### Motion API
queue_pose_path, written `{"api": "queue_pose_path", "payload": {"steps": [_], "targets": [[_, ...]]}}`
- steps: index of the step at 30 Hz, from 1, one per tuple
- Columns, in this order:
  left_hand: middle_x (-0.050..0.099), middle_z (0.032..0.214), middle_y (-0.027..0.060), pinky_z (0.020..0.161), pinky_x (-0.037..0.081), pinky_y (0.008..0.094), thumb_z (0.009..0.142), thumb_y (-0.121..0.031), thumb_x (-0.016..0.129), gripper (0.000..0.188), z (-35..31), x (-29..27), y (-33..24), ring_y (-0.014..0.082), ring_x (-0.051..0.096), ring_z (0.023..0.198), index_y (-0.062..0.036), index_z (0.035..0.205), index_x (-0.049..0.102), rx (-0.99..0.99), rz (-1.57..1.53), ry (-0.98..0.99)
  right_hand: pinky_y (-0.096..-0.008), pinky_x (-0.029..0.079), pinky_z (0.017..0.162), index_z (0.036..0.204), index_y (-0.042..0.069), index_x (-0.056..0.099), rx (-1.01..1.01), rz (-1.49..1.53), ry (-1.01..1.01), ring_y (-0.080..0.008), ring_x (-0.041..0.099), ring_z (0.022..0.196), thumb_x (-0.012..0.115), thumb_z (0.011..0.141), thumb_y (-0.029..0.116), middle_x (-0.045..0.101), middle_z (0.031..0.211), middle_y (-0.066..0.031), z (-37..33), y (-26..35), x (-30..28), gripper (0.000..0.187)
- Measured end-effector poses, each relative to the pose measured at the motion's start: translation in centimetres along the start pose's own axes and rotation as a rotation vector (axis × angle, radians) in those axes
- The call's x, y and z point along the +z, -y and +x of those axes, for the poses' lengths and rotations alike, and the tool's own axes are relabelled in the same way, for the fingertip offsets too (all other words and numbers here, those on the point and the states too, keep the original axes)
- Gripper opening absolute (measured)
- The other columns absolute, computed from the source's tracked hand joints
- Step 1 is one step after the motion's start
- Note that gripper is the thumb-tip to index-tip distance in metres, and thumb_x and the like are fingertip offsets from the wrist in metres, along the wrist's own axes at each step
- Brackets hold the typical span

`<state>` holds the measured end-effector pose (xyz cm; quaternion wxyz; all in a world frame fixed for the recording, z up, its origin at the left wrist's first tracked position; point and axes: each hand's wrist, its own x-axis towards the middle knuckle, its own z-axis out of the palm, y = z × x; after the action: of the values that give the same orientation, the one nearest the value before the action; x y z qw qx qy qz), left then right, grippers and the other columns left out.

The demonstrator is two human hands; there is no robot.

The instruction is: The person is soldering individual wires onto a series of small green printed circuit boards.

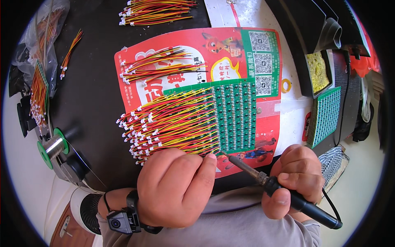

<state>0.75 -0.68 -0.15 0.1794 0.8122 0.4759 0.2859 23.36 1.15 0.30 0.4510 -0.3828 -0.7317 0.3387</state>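
My right hand [298, 177] is wrapped round a black-handled soldering iron [284, 189]. The iron's tip meets the lower edge of a green circuit board panel [236, 119], close beside my left fingertips. My left hand [175, 185] is closed over the lowest connector wires at that edge; its thumb and most of its grip are hidden beneath it. Many red, yellow and black connector wires [173, 123] with white plugs lie across the panel's left part, their ends along one column of the board. The right columns carry only small parts.
A red printed sheet [125, 96] lies under the panel, with loose wires [164, 66] on it. More wire bundles [158, 11] lie at the far edge and left. A solder spool [53, 147] stands left. At right are a yellow sponge [319, 72] and stacked green panels [325, 117].
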Motion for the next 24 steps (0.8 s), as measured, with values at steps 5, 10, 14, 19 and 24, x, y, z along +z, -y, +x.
{"api": "queue_pose_path", "payload": {"steps": [5,10,14,19,24], "targets": [[0.059,0.074,0.0109,0.053,0.046,0.0342,0.060,0.010,0.073,0.026,0.14,-0.08,-0.01,0.0264,0.056,0.061,0.0065,0.086,0.071,-0.021,-0.039,-0.003,-0.0307,0.039,0.042,0.089,0.001,0.056,-0.015,0.005,-0.009,-0.0178,0.048,0.046,0.078,0.076,0.010,0.054,0.061,-0.0049,0.08,-0.08,0.12,0.027],[0.060,0.074,0.0115,0.054,0.047,0.0342,0.060,0.010,0.073,0.026,0.13,-0.01,-0.05,0.0269,0.056,0.062,0.0065,0.086,0.071,-0.045,-0.038,-0.005,-0.0304,0.038,0.042,0.088,0.000,0.056,-0.015,0.023,-0.016,-0.0177,0.047,0.046,0.079,0.075,0.009,0.054,0.061,-0.0051,0.02,-0.19,0.24,0.027],[0.060,0.074,0.0115,0.054,0.047,0.0342,0.061,0.011,0.074,0.026,0.27,-0.13,-0.21,0.0271,0.057,0.062,0.0064,0.086,0.071,-0.056,-0.036,-0.009,-0.0303,0.037,0.041,0.087,0.000,0.056,-0.010,0.024,-0.023,-0.0174,0.047,0.046,0.079,0.075,0.009,0.054,0.061,-0.0052,0.15,-0.02,0.27,0.026],[0.059,0.074,0.0112,0.054,0.047,0.0342,0.063,0.010,0.074,0.024,0.23,-0.02,-0.23,0.0274,0.056,0.062,0.0062,0.086,0.071,-0.078,-0.034,-0.003,-0.0303,0.037,0.041,0.086,0.000,0.056,-0.007,0.024,-0.034,-0.0174,0.047,0.046,0.079,0.076,0.009,0.054,0.061,-0.0052,0.06,-0.10,0.32,0.026],[0.059,0.074,0.0111,0.054,0.046,0.0342,0.063,0.010,0.074,0.024,0.22,-0.04,-0.32,0.0272,0.056,0.062,0.0065,0.087,0.071,-0.075,-0.023,0.005,-0.0302,0.037,0.040,0.086,0.000,0.056,-0.010,0.022,-0.036,-0.0174,0.047,0.045,0.079,0.076,0.010,0.054,0.061,-0.0052,0.08,-0.10,0.34,0.027]]}}
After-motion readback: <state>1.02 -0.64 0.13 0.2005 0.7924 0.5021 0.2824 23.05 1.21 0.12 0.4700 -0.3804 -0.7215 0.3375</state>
